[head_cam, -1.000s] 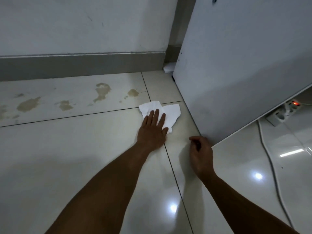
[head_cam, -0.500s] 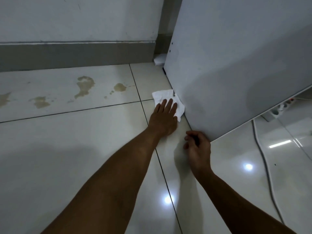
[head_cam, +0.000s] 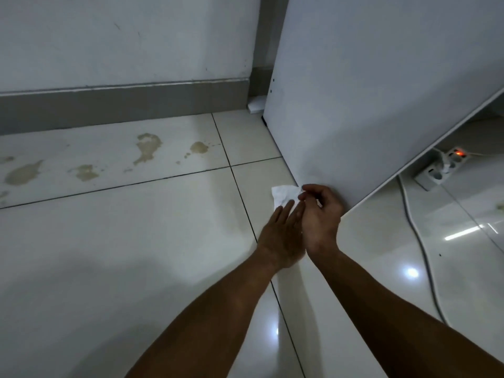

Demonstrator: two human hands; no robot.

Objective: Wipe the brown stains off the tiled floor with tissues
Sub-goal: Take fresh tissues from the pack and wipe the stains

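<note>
A white tissue (head_cam: 283, 195) lies on the glossy tiled floor (head_cam: 136, 241) beside the corner of a white panel. My left hand (head_cam: 281, 236) rests flat with straight fingers on the tissue's near edge. My right hand (head_cam: 320, 214) is just to its right, with curled fingers pinching the tissue's right corner. Several brown stains (head_cam: 147, 148) mark the tile along the far wall, with another patch of brown stains (head_cam: 24, 173) at the far left. Both hands are well to the right of the stains.
A white panel (head_cam: 368, 91) leans at an angle on the right. Behind it lie a power strip (head_cam: 439, 167) with a lit red switch and a white cable (head_cam: 420, 241) running across the floor. A grey skirting board (head_cam: 122, 102) lines the wall.
My left hand slid the tissue toward me along the panel's edge. My right hand moved up from the floor and took hold of the tissue's corner.
</note>
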